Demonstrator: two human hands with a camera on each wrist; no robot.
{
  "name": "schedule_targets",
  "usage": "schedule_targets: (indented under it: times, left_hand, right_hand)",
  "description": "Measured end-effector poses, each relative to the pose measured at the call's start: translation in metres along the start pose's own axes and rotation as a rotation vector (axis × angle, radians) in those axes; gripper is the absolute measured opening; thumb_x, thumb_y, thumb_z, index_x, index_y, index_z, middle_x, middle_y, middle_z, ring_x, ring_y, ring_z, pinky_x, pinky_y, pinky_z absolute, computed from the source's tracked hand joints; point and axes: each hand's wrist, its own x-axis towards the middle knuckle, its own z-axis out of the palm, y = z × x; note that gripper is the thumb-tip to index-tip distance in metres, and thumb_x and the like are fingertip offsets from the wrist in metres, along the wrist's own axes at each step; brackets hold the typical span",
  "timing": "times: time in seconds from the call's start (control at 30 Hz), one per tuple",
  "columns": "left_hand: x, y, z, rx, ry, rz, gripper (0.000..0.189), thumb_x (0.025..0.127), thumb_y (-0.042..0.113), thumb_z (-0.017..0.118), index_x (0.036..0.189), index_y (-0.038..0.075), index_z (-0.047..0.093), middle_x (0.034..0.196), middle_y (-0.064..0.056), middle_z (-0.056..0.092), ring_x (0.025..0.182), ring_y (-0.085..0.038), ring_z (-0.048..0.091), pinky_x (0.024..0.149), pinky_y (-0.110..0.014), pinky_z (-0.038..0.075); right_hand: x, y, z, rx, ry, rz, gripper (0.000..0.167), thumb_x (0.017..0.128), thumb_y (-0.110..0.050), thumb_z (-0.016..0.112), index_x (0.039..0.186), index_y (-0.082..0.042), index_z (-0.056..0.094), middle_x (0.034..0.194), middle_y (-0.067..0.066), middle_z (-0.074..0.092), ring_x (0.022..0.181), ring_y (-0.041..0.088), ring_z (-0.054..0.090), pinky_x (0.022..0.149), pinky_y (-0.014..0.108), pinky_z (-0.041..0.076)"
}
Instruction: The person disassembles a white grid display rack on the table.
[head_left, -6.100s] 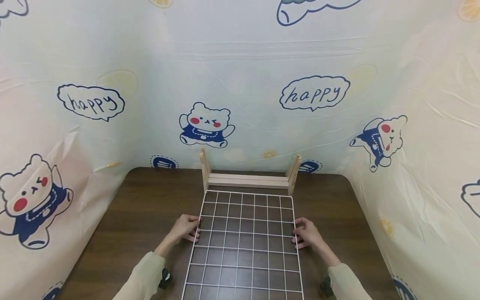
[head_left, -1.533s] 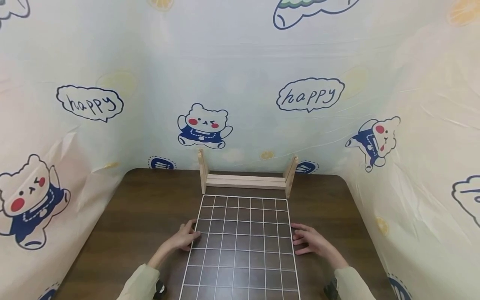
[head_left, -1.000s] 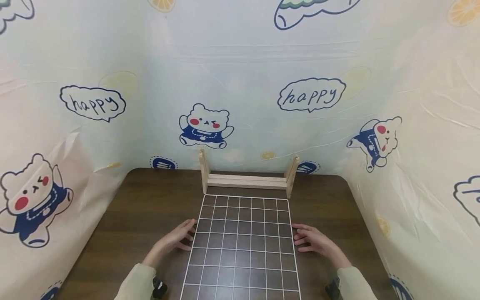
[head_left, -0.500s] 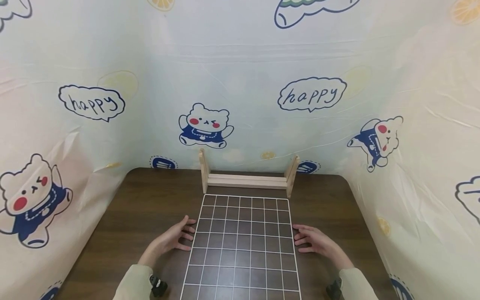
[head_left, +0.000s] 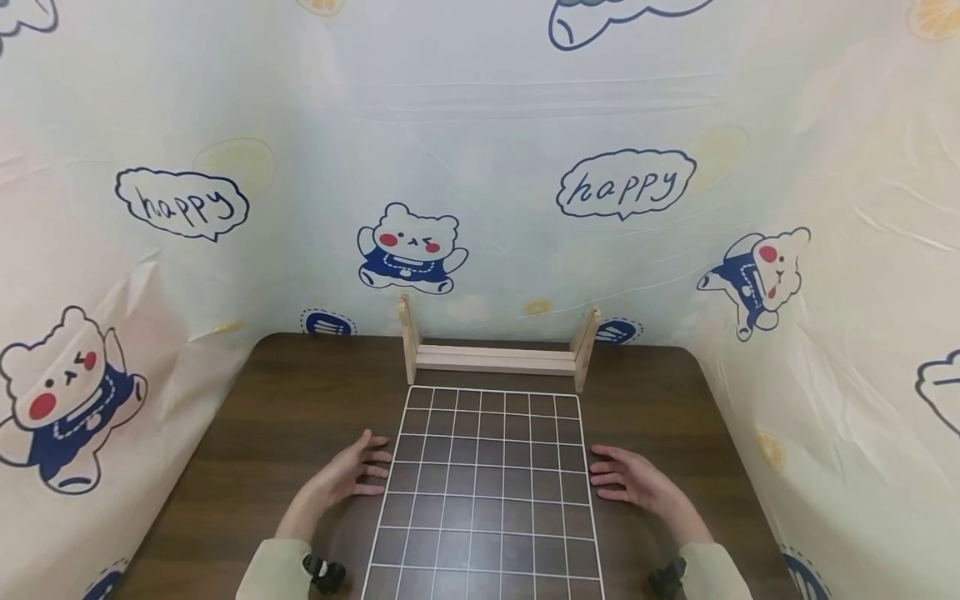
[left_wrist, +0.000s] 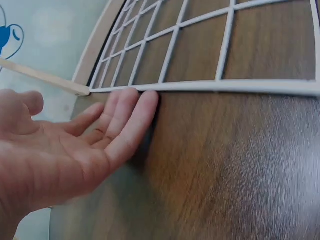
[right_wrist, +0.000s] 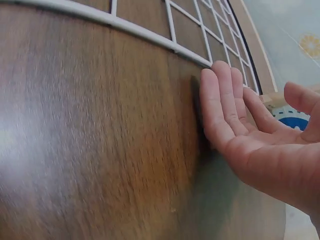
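Note:
A white wire grid panel (head_left: 483,483) lies flat on the brown table, its near end cut off by the bottom of the head view. My left hand (head_left: 341,477) is beside its left edge, fingers extended toward it. In the left wrist view, the fingertips (left_wrist: 148,100) are right at the white rim and the thumb stands apart. On the opposite side my right hand (head_left: 637,482) has its fingers stretched out near the right edge. Its fingertips (right_wrist: 220,67) reach the rim in the right wrist view. Neither hand grips anything.
Behind the panel's far end stands a pale wooden rack (head_left: 495,358) with two upright side pieces and slats between them. The wood-grain table (head_left: 315,392) is enclosed by a printed cloth (head_left: 495,125) at the back and sides.
Both hands held the panel's edges at first. The left thumb has since come off the wire, and both hands have drawn slightly outward. The panel sits slightly lower in the head view than at first.

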Motion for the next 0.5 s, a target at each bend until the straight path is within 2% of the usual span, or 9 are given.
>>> schedule_targets:
  times: [0.17, 0.3, 0.4, 0.5]
  left_hand:
    - [-0.006, 0.002, 0.006, 0.0, 0.079, 0.02, 0.072, 0.105, 0.05, 0.017, 0.146, -0.009, 0.019, 0.136, -0.038, 0.038, 0.109, -0.039, 0.055, 0.087, -0.051, 0.052]
    - [-0.011, 0.007, 0.015, 0.043, 0.139, 0.066, 0.069, 0.105, 0.048, 0.021, 0.145, -0.008, 0.021, 0.139, -0.039, 0.037, 0.12, -0.047, 0.048, 0.094, -0.055, 0.047]
    - [-0.017, 0.013, 0.024, 0.089, 0.177, 0.098, 0.065, 0.106, 0.044, 0.022, 0.146, -0.007, 0.021, 0.141, -0.04, 0.033, 0.127, -0.051, 0.039, 0.101, -0.061, 0.037]
    - [-0.023, 0.021, 0.032, 0.154, 0.227, 0.125, 0.063, 0.107, 0.041, 0.025, 0.146, -0.007, 0.019, 0.141, -0.041, 0.029, 0.129, -0.054, 0.033, 0.104, -0.066, 0.03]
  right_hand:
    - [0.0, 0.002, 0.004, 0.102, -0.032, -0.049, 0.056, 0.108, -0.03, 0.028, 0.15, 0.005, 0.017, 0.127, 0.021, 0.052, 0.115, 0.033, 0.055, 0.1, 0.048, 0.045]
    - [0.0, -0.002, 0.014, 0.145, -0.026, -0.108, 0.056, 0.108, -0.031, 0.027, 0.151, 0.003, 0.016, 0.143, 0.033, 0.033, 0.129, 0.039, 0.041, 0.106, 0.05, 0.037]
    - [-0.001, -0.007, 0.026, 0.149, 0.035, -0.147, 0.058, 0.108, -0.032, 0.029, 0.152, 0.002, 0.013, 0.149, 0.035, 0.02, 0.134, 0.043, 0.03, 0.109, 0.051, 0.033]
    - [-0.003, -0.014, 0.041, 0.097, 0.161, -0.207, 0.058, 0.106, -0.031, 0.036, 0.152, 0.001, 0.018, 0.149, 0.033, 0.022, 0.134, 0.045, 0.028, 0.108, 0.053, 0.033]
